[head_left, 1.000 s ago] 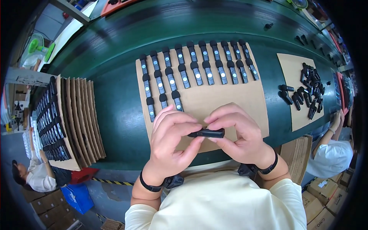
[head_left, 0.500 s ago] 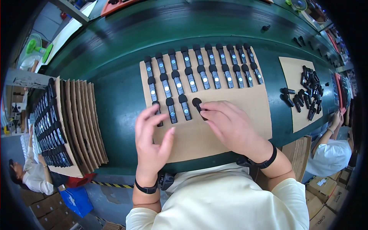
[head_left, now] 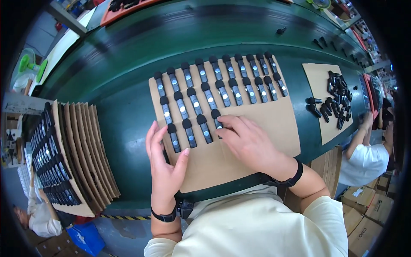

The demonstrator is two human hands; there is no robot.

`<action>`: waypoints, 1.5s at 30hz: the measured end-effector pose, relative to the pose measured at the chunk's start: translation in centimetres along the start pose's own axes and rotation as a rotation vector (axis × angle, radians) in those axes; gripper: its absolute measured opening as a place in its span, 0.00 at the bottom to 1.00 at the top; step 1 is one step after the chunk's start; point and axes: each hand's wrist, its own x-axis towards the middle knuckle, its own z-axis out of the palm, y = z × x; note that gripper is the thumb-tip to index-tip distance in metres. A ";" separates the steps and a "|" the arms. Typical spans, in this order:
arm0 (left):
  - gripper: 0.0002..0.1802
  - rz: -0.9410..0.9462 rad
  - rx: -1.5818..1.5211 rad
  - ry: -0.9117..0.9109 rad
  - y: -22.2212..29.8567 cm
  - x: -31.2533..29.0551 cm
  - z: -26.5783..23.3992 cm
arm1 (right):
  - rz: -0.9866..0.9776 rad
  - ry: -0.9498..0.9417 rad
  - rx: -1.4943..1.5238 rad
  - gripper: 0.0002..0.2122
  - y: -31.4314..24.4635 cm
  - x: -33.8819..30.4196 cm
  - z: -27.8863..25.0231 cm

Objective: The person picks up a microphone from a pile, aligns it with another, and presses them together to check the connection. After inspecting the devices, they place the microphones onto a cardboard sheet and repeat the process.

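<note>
A cardboard sheet (head_left: 239,165) carries rows of small black microphones with foam tops and a pale round mark on most bodies. Two full rows lie across its far half, with a shorter third row below them. At the right end of that third row, the fingers and thumb of my right hand (head_left: 250,141) are closed on a microphone (head_left: 216,115) lying on the sheet; its lower part is partly hidden. My left hand (head_left: 165,167) is open at the sheet's left edge, thumb apart from fingers, beside the row's leftmost microphone (head_left: 174,139).
On the left, a stack of cardboard sheets (head_left: 87,150) stands on edge, its outer sheet covered with microphones. A pile of loose microphones (head_left: 340,96) lies on another cardboard piece (head_left: 311,77) at the right. Other people work at both sides of the green table (head_left: 124,128).
My right hand has set the microphone straighter, in line with the third row. My left hand has drawn slightly left, off the leftmost microphone. The whole view has shifted a little.
</note>
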 end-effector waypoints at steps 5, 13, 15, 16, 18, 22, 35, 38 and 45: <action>0.33 -0.017 0.002 0.016 -0.4 -0.2 -0.2 | 0.056 -0.039 0.086 0.15 0.9 0.1 -3.5; 0.31 0.008 0.200 0.120 -0.4 -0.1 -0.4 | 0.305 -0.042 0.080 0.14 15.5 2.1 -11.2; 0.30 0.017 0.231 0.171 -0.4 -0.1 -0.5 | 0.353 -0.028 0.018 0.15 20.6 3.6 -11.0; 0.30 0.026 0.235 0.181 -0.2 -0.2 -0.5 | 0.343 -0.018 0.018 0.15 23.0 4.5 -10.5; 0.28 0.044 0.289 0.218 0.0 -0.3 -0.7 | 0.392 0.053 -0.053 0.15 27.4 6.5 -8.6; 0.27 0.060 0.348 0.268 0.9 -1.0 -0.7 | 0.415 0.197 -0.249 0.15 33.5 9.8 -5.2; 0.24 0.164 0.287 0.208 3.3 -1.1 -0.1 | 0.319 0.165 0.168 0.08 25.0 8.8 -8.0; 0.24 0.210 0.214 0.150 4.1 -0.4 0.2 | 0.081 0.199 0.218 0.08 17.7 4.8 -9.8; 0.27 0.311 -0.030 -0.094 7.8 0.7 2.6 | -0.212 0.058 0.385 0.14 5.5 -1.6 -10.5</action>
